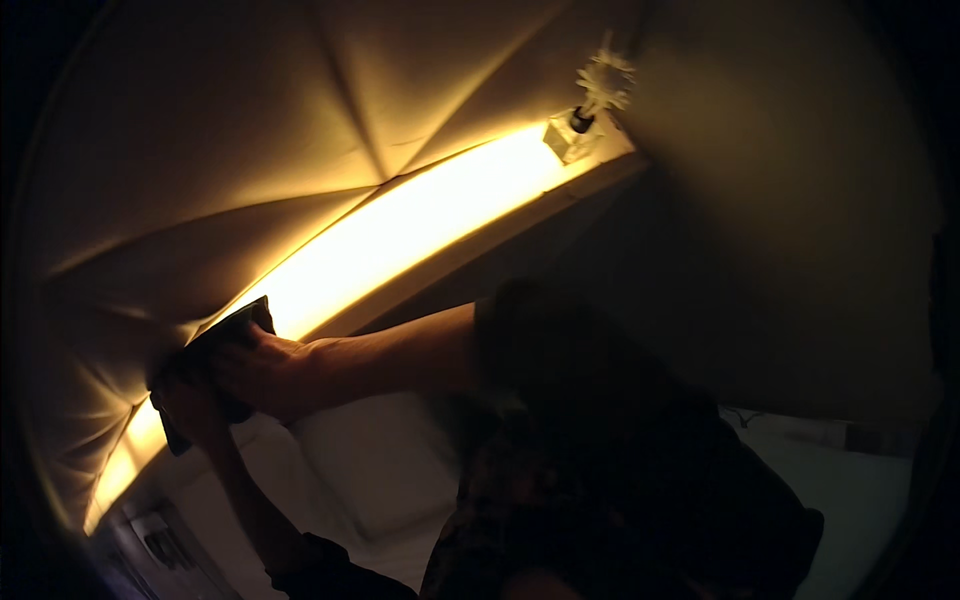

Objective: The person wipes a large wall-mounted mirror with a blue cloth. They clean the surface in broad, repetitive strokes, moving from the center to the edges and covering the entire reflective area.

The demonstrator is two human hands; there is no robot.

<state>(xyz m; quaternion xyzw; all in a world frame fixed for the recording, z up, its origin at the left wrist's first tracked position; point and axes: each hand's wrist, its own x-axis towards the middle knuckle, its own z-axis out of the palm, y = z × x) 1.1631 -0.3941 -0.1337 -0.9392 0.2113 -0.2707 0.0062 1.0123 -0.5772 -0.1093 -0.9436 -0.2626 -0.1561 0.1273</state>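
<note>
A dark folded cloth (255, 318) lies across the brightly lit ledge (420, 215) toward its left end. My right hand (265, 372) reaches in from the right and holds the cloth, its fingers dim against the dark fabric. Close beside it, my left hand (192, 405) comes up from below and grips the cloth's left part. Shadow hides most of the left fingers. Glow from the ledge shows on both sides of the cloth.
Padded, creased upholstery (250, 130) rises behind the ledge. At the ledge's far right end stands a small glass bottle (568, 138) with a dark neck and a pale flower-like top. Whitish pillows (375, 460) lie below. A pale bed surface (860, 500) shows at lower right.
</note>
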